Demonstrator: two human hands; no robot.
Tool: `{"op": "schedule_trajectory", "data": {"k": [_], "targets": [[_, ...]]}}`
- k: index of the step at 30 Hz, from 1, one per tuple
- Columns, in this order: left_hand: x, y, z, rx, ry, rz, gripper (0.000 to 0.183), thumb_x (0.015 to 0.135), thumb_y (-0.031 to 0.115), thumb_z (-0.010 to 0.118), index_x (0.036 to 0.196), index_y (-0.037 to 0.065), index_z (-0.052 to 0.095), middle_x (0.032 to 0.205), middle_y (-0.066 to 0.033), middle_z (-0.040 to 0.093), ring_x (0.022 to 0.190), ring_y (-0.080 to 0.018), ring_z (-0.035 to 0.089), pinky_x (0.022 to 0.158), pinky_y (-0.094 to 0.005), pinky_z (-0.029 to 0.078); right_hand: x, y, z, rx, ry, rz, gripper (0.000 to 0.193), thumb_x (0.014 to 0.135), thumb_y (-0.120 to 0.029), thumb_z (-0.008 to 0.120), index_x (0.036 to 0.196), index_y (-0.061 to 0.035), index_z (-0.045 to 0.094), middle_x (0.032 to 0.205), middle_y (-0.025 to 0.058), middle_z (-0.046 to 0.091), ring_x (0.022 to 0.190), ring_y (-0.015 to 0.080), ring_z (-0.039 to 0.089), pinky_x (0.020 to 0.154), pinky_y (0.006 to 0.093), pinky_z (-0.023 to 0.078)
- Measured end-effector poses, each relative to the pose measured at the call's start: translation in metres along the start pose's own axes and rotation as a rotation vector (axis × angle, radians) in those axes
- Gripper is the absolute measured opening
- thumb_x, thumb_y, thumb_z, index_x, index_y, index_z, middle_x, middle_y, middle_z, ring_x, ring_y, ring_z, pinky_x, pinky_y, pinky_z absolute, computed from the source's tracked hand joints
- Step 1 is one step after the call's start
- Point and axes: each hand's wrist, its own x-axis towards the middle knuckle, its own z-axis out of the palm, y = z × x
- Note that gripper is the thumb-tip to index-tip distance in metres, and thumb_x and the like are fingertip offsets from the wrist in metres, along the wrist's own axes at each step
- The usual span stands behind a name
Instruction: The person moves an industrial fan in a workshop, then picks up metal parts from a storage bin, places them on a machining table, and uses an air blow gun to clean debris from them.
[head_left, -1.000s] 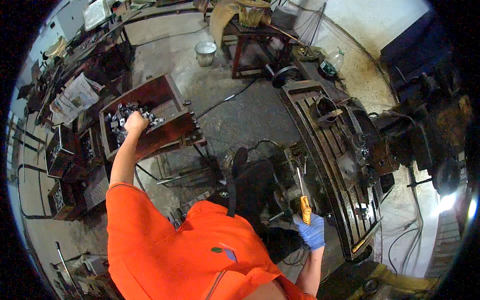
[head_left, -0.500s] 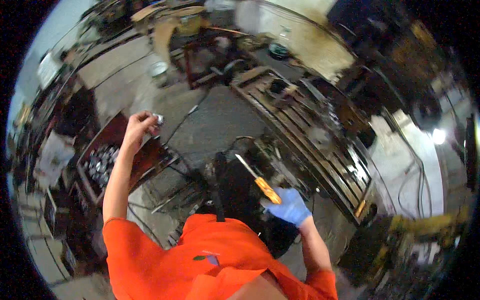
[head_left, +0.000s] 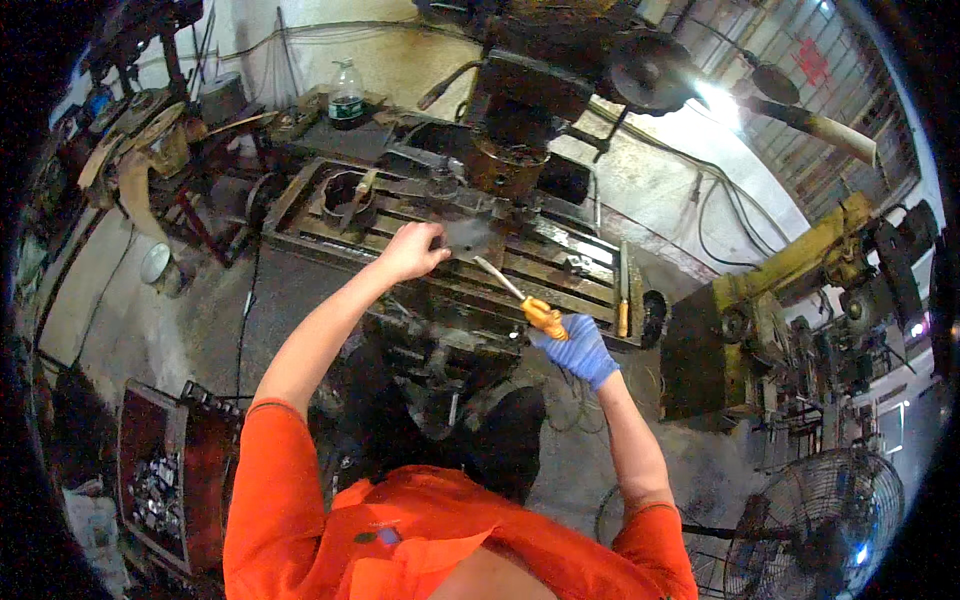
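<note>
Orange sleeves (head_left: 275,500) frame the head view, the only one, with both arms stretched toward a slotted metal machine table (head_left: 560,290) on the far side. The bare left hand (head_left: 412,252) hangs over the table's near edge, thumb and fingers drawn together; whether a small piece sits between them I cannot tell. Just beyond its fingertips is a blurred grey shape (head_left: 467,238), too smeared to identify.

The right hand, in a blue glove (head_left: 583,348), is clenched around a yellow-handled tool (head_left: 542,317). Its slim shaft slants far and left, the tip near the left fingers but seemingly apart from them. Gripping it by the handle probably keeps the glove back from the machine while leaving the tip free; the left is perhaps bare for a finer feel.

On the table's far left stands a dark pot (head_left: 335,203) with a brush (head_left: 360,195) across it, likely parked there to stay within reach. Small metal bits (head_left: 578,265) lie toward the right end. A bright lamp (head_left: 718,105) sits far right, presumably to light the work. Near left, a reddish box (head_left: 205,450) holds loose metal pieces (head_left: 155,490), its high sides apparently keeping them from scattering.
</note>
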Motion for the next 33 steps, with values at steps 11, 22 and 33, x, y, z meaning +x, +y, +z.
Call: {"op": "schedule_trajectory", "data": {"k": [11, 22, 33], "targets": [[0.06, -0.003, 0.047, 0.33, -0.041, 0.085, 0.025, 0.073, 0.022, 0.062, 0.094, 0.009, 0.058, 0.081, -0.0149, 0.062, 0.08, -0.032, 0.059, 0.073, -0.0431, 0.045, 0.019, 0.145, 0.084, 0.122, 0.26, 0.392, 0.033, 0.064, -0.026, 0.077, 0.082, 0.0001, 0.066, 0.074, 0.0071, 0.067, 0.065, 0.0116, 0.061, 0.059, 0.0272, 0.046], [0.083, -0.005, 0.065, 0.343, 0.02, 0.084, 0.023, 0.071, 0.017, 0.061, 0.093, 0.009, 0.06, 0.079, -0.0153, 0.062, 0.077, -0.0324, 0.059, 0.074, -0.0434, 0.045, -0.047, 0.145, 0.073, 0.227, 0.291, 0.55, 0.035, 0.069, -0.025, 0.073, 0.089, 0.0027, 0.065, 0.08, 0.0112, 0.066, 0.071, 0.0148, 0.061, 0.066, 0.0283, 0.048], [0.094, 0.006, 0.075, 0.25, 0.243, -0.352, 0.03, 0.069, 0.026, 0.067, 0.087, 0.004, 0.057, 0.079, -0.0162, 0.062, 0.077, -0.0326, 0.061, 0.065, -0.043, 0.049, -0.052, 0.081, -0.05, 0.13, 0.578, 0.293, 0.025, 0.069, -0.009, 0.071, 0.09, 0.0017, 0.065, 0.078, 0.0068, 0.064, 0.066, 0.012, 0.057, 0.062, 0.0269, 0.048]]}}
